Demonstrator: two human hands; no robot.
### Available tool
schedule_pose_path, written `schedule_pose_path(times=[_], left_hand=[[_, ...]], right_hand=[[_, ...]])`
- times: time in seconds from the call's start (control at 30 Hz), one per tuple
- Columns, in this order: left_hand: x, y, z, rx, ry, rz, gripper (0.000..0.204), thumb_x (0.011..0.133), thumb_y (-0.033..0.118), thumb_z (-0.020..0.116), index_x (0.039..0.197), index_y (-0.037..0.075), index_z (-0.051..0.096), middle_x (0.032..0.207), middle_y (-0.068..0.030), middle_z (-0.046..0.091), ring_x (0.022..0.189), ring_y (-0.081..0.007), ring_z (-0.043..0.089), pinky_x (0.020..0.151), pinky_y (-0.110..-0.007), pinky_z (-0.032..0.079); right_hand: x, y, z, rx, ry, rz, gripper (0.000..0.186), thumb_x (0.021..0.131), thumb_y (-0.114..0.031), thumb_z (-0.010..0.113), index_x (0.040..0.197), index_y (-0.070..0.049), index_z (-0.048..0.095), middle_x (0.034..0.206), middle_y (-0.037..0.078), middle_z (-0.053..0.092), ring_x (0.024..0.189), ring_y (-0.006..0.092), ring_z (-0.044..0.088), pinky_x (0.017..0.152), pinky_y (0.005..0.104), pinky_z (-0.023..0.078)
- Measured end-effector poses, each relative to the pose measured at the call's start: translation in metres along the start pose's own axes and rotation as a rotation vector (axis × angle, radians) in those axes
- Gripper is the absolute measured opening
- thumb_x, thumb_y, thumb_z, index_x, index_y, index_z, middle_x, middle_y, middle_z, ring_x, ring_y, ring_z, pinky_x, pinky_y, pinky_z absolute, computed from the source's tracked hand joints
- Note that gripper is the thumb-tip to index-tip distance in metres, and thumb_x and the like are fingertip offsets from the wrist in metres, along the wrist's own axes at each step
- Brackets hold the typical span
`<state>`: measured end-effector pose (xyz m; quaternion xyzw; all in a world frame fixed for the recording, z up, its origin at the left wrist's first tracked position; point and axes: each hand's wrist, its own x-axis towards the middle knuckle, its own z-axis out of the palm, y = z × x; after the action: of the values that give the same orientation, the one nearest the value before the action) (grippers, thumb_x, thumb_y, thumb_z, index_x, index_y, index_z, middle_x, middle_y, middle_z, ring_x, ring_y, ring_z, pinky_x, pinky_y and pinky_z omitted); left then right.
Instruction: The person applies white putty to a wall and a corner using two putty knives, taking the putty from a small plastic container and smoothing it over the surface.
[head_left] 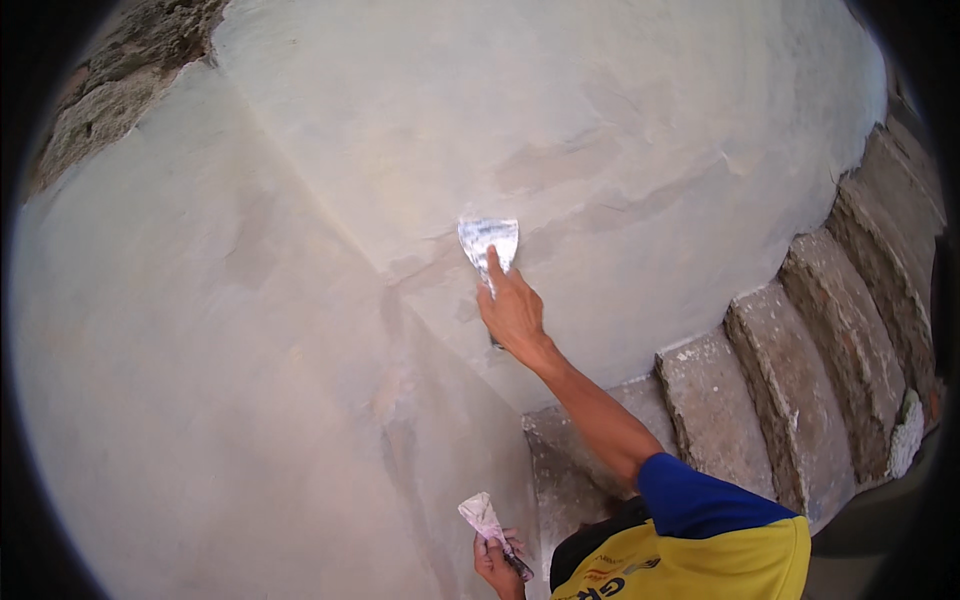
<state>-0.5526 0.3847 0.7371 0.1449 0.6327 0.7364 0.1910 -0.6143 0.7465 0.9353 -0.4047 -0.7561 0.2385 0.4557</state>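
My right hand (513,312) reaches up and presses a wide putty knife (488,243) flat against the pale plastered wall (620,110), index finger stretched along the blade. The blade is smeared with whitish filler and sits on a darker patched streak near the wall's corner edge (330,215). Low in the picture, my left hand (494,566) grips a second, smaller putty knife (482,518), its filler-coated blade pointing up. My right arm wears a blue sleeve on a yellow shirt (700,550).
Rough, worn stone steps (760,380) climb to the right along the wall's foot. Bare crumbling masonry (120,80) shows at the top left. Another plastered wall face (180,400) fills the left side.
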Motion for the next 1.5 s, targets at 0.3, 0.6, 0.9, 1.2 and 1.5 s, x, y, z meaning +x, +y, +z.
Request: schedule_pose_path(times=[0.3,0.6,0.9,1.2,1.5], left_hand=[[-0.002,-0.001,-0.007,-0.002,0.002,0.017,0.033,0.102,0.015,0.044,0.126,-0.005,0.052,0.088,-0.0161,0.069,0.059,-0.0153,0.061,0.05,-0.025,0.048],[0.0,-0.021,-0.016,-0.04,0.114,-0.105,0.033,0.103,0.023,0.05,0.13,0.006,0.058,0.077,-0.0036,0.064,0.047,-0.0058,0.046,0.039,-0.021,0.033],[0.001,0.0,-0.009,-0.019,0.028,-0.008,0.033,0.102,0.015,0.045,0.127,-0.004,0.052,0.088,-0.0163,0.069,0.059,-0.0152,0.062,0.049,-0.025,0.048],[0.003,-0.003,-0.022,-0.02,0.056,0.03,0.035,0.102,0.017,0.046,0.128,-0.004,0.052,0.088,-0.0166,0.069,0.059,-0.0156,0.062,0.05,-0.025,0.048],[0.004,0.001,-0.016,-0.04,0.031,-0.009,0.035,0.101,0.017,0.047,0.128,-0.004,0.052,0.088,-0.0158,0.069,0.06,-0.015,0.062,0.051,-0.025,0.048]], right_hand=[[0.04,0.0,-0.039,0.141,0.391,-0.003,0.067,0.093,-0.02,0.06,0.153,-0.005,0.032,0.093,0.023,0.06,0.084,0.0391,0.064,0.07,0.0473,0.051],[0.003,-0.01,-0.006,0.049,0.09,-0.057,0.064,0.094,-0.022,0.057,0.152,-0.005,0.035,0.097,0.027,0.061,0.083,0.0421,0.065,0.074,0.0503,0.052],[0.046,0.005,-0.034,0.005,0.436,-0.24,0.069,0.09,-0.015,0.066,0.153,-0.013,0.037,0.084,0.013,0.053,0.066,0.0283,0.06,0.054,0.0409,0.049],[0.013,0.075,0.006,-0.339,0.159,-0.261,0.066,0.09,-0.016,0.067,0.15,-0.021,0.041,0.089,0.012,0.052,0.063,0.0282,0.061,0.05,0.0416,0.048],[0.076,0.031,-0.104,-0.706,0.196,-0.787,0.061,0.087,-0.004,0.058,0.144,-0.024,0.05,0.091,0.009,0.052,0.066,0.0229,0.054,0.051,0.0376,0.04]])
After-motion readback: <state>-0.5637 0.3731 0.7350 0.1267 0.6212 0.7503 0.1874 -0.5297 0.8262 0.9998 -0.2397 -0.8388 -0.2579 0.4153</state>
